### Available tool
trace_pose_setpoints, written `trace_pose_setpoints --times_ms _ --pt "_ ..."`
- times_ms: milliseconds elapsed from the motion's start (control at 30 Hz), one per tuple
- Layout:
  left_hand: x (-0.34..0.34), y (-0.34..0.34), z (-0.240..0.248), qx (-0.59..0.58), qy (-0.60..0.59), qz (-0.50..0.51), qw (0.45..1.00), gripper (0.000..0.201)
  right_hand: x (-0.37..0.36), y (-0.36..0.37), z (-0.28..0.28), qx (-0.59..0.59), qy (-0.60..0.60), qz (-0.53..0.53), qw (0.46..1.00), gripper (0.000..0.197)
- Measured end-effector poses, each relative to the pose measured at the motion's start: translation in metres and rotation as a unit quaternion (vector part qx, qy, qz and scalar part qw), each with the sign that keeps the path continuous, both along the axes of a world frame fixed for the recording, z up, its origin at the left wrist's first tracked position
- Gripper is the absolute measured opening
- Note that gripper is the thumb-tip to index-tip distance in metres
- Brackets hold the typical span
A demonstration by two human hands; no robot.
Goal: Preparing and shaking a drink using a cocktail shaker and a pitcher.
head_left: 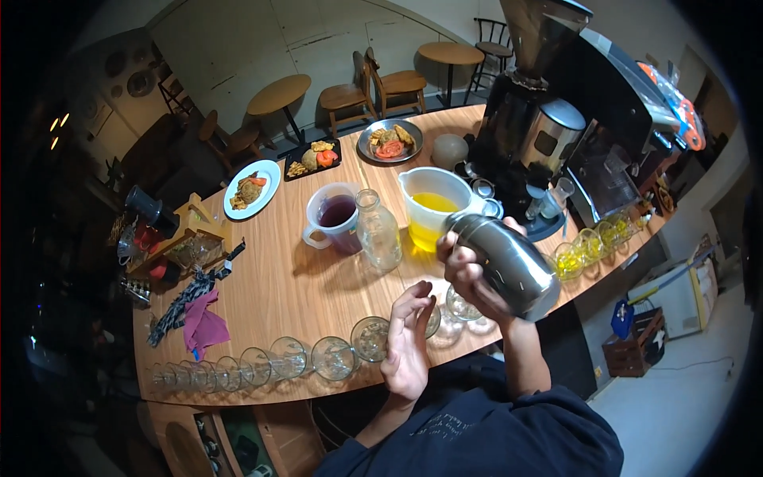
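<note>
My right hand [464, 269] grips a shiny metal shaker [513, 262], held tilted above the table's near edge. My left hand [407, 354] is raised beside it, fingers stretched out and nothing in them. Below and around my hands stand clear empty glasses [334, 359], part of a long row along the near edge. Just beyond the hands are a clear glass bottle [379, 234], a plastic jug with dark purple liquid [334, 219] and a larger jug with yellow liquid [435, 203]. The shaker covers part of the yellow jug's lower side.
Several glasses with yellow contents [588, 248] line the right edge. A coffee grinder [524, 119] and a large machine [612, 103] stand at the right. Three plates of food, including a white one [253, 189], sit along the far side. A pink cloth [205, 322] and wooden rack [191, 230] occupy the left.
</note>
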State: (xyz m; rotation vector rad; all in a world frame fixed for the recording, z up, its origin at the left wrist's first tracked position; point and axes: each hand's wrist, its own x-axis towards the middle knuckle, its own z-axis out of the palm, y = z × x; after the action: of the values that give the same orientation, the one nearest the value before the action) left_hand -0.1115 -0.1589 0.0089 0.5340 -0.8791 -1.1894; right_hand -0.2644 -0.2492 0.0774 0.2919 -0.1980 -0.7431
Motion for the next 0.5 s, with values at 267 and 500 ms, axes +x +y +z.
trace_pose_setpoints --times_ms 267,500 --pt "0.010 -0.005 -0.005 0.004 0.017 0.031 0.999 0.084 0.013 -0.010 -0.016 -0.039 0.050 0.029 0.998 0.065" --pt "0.014 -0.002 0.008 -0.002 0.054 0.030 0.998 0.093 0.046 -0.059 0.066 -0.254 0.217 -0.084 0.939 0.072"
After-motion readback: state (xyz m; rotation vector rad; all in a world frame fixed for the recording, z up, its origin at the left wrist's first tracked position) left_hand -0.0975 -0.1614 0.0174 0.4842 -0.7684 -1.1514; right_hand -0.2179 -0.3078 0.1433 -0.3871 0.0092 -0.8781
